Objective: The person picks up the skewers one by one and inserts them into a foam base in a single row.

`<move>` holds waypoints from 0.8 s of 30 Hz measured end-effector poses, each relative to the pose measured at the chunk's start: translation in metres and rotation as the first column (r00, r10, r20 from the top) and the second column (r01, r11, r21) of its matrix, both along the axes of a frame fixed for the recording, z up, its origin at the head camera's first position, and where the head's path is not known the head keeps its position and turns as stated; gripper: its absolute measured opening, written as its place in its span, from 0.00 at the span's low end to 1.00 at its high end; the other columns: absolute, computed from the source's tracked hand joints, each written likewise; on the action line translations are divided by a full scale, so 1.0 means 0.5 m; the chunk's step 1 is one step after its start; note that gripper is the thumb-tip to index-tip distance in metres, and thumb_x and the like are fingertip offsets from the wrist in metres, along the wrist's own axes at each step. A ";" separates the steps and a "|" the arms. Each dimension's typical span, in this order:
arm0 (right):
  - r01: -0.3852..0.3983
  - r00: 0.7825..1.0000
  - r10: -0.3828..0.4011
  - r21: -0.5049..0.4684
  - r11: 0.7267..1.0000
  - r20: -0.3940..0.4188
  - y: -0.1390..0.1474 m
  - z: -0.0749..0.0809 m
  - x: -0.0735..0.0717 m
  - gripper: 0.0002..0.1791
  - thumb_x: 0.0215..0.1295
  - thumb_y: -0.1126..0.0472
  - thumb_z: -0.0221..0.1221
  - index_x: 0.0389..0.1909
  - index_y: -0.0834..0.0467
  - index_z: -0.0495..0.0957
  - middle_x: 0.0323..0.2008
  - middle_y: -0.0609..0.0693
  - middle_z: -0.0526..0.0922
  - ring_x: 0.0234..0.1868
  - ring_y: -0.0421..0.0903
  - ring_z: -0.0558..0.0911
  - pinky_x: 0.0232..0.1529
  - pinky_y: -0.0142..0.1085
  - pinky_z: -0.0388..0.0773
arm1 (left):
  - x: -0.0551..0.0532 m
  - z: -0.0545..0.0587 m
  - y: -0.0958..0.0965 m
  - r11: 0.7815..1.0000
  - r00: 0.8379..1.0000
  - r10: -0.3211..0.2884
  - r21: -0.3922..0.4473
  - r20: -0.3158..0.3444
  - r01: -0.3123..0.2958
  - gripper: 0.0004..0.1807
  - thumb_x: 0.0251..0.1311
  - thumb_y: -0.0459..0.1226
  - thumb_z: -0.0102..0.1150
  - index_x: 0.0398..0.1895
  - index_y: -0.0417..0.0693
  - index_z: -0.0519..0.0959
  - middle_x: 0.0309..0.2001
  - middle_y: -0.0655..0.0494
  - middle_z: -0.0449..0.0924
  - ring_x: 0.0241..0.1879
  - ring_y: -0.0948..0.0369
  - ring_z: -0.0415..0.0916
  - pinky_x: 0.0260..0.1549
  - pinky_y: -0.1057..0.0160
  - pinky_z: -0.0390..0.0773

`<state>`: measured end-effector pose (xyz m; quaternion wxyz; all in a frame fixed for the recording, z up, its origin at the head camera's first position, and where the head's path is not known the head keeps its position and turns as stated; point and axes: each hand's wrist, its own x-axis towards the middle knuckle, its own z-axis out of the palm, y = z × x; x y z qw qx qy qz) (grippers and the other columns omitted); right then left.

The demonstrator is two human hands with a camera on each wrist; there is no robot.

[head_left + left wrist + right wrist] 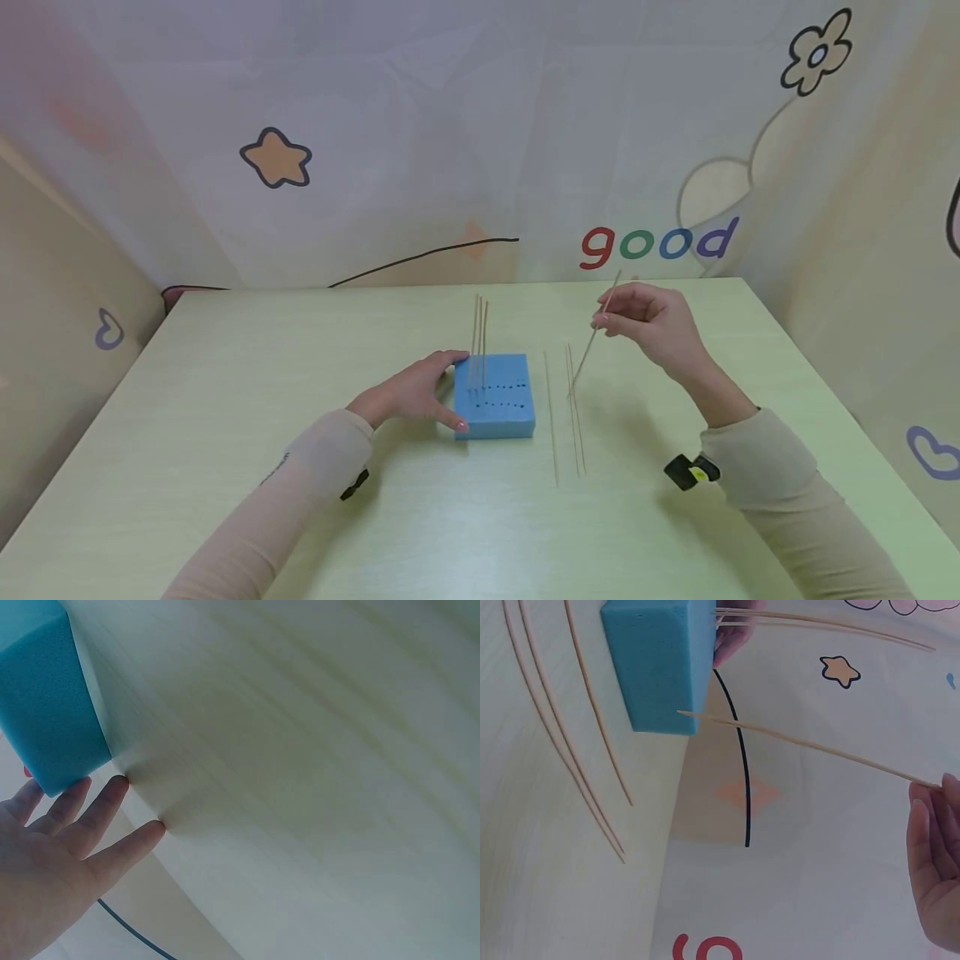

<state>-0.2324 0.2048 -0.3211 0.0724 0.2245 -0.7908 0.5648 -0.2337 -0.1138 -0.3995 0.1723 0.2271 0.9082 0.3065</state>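
A blue foam block (495, 421) lies on the table, its top marked with rows of dark dots. My left hand (412, 387) holds it at the left side, thumb at the front and index finger at the back corner. The left wrist view shows the other fingers spread beside the foam block (56, 705). Three thin bamboo skewers (481, 333) stand upright in the block's left part. My right hand (656, 325) pinches another skewer (587, 350) near its upper end, tilted, right of the block. In the right wrist view, that skewer (802, 741) slants from the fingertips.
Three loose skewers (551, 417) lie lengthwise on the table (262, 383), just right of the block. Behind the table hangs a printed cloth (420, 125), with more cloth along both sides. A dark wrist device (682, 472) sits under the right sleeve.
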 end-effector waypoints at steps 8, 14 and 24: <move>-0.011 0.991 0.005 -0.044 0.999 -0.135 -0.038 0.028 0.020 0.08 0.54 0.71 0.61 0.34 0.71 0.77 0.29 0.46 0.83 0.29 0.40 0.82 0.34 0.28 0.78 | 0.003 0.004 -0.001 1.000 1.000 -0.001 0.003 0.000 0.001 0.60 0.32 0.50 0.75 0.69 0.46 0.51 0.67 0.49 0.54 0.65 0.52 0.53 0.62 0.54 0.55; -0.032 0.986 0.026 -0.036 0.999 -0.165 -0.071 0.035 0.026 0.08 0.54 0.71 0.62 0.33 0.72 0.78 0.29 0.54 0.82 0.30 0.41 0.82 0.35 0.28 0.78 | 0.003 0.004 0.001 1.000 1.000 -0.011 0.005 -0.007 0.011 0.59 0.33 0.50 0.75 0.69 0.46 0.51 0.67 0.49 0.54 0.64 0.52 0.54 0.62 0.54 0.56; -0.032 0.985 0.028 -0.020 0.999 -0.172 -0.119 0.028 0.022 0.06 0.53 0.72 0.62 0.33 0.70 0.79 0.30 0.61 0.81 0.30 0.38 0.81 0.36 0.28 0.78 | 0.000 0.000 0.000 1.000 1.000 0.005 -0.005 -0.005 -0.005 0.60 0.32 0.51 0.75 0.69 0.47 0.51 0.67 0.49 0.54 0.64 0.52 0.55 0.61 0.54 0.57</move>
